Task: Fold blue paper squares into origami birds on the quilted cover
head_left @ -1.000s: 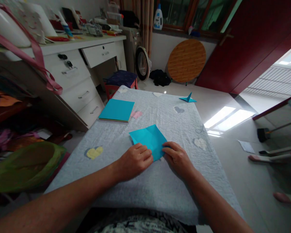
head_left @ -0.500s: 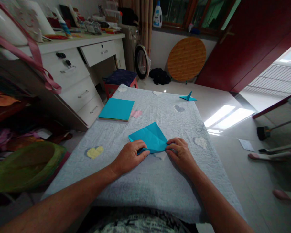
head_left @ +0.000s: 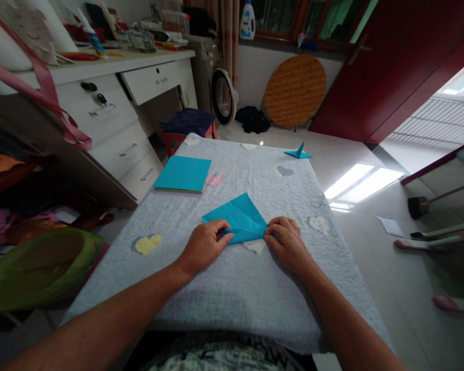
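Observation:
A creased sheet of blue origami paper [head_left: 242, 214] lies on the cloth-covered table in front of me, its near edge folded up in a narrow flap. My left hand [head_left: 206, 245] pinches that flap at its left end between thumb and fingers. At the paper's right corner, my right hand [head_left: 286, 237] is closed with its fingertips gripping the tip. Farther left rests a square stack of origami paper [head_left: 183, 173], blue sheet uppermost. A small folded blue paper figure [head_left: 299, 152] with an upright point sits at the far right corner of the table.
The table is spread with a pale quilted cloth [head_left: 216, 299] patterned with hearts. Beyond its far left corner stands a red stool [head_left: 191, 122] with a dark seat. A white desk [head_left: 116, 121] is at left, above a green-lined bin [head_left: 42, 268]. A broom [head_left: 419, 206] is at right.
The near flap of the paper has been turned farther over and lies flatter. My left hand has shifted slightly left along it; my right hand stays at the corner. The whole view shifted slightly.

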{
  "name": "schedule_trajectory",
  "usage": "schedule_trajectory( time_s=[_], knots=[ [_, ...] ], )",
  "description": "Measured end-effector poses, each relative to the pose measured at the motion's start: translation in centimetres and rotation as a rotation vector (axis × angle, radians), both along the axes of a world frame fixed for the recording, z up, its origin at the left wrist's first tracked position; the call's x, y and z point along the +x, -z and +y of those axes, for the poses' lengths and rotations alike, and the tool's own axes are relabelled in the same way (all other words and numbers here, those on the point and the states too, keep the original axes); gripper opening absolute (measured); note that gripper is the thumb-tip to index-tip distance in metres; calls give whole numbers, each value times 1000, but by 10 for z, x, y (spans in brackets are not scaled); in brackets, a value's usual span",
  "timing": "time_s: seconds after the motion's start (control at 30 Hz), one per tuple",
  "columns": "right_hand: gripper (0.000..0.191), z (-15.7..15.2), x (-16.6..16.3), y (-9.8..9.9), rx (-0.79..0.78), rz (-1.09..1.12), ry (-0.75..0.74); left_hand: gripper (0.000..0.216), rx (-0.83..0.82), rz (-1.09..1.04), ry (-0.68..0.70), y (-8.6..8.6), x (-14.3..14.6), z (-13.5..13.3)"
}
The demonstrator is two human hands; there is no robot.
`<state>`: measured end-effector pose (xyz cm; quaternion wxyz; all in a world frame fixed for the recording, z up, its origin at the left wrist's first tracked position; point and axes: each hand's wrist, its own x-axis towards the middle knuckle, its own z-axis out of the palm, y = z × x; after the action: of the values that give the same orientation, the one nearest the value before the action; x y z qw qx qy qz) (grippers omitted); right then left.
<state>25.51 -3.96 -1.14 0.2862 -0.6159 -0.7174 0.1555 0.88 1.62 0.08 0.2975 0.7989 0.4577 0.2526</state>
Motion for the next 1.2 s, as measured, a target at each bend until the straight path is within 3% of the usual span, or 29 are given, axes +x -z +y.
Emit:
schedule_trajectory(
  time_s=[0.23, 0.5, 1.2],
  knots=[
    [10, 2, -4, 1, -15, -37, 43, 17, 201, 218, 2, 5, -1, 6],
    [12, 3, -8, 1, -48, -26, 111, 17, 127, 372, -120, 3, 1, 6],
    [12, 4, -9, 0, -58, -26, 140, 18, 99, 412, -160, 3, 3, 11]
  ],
)
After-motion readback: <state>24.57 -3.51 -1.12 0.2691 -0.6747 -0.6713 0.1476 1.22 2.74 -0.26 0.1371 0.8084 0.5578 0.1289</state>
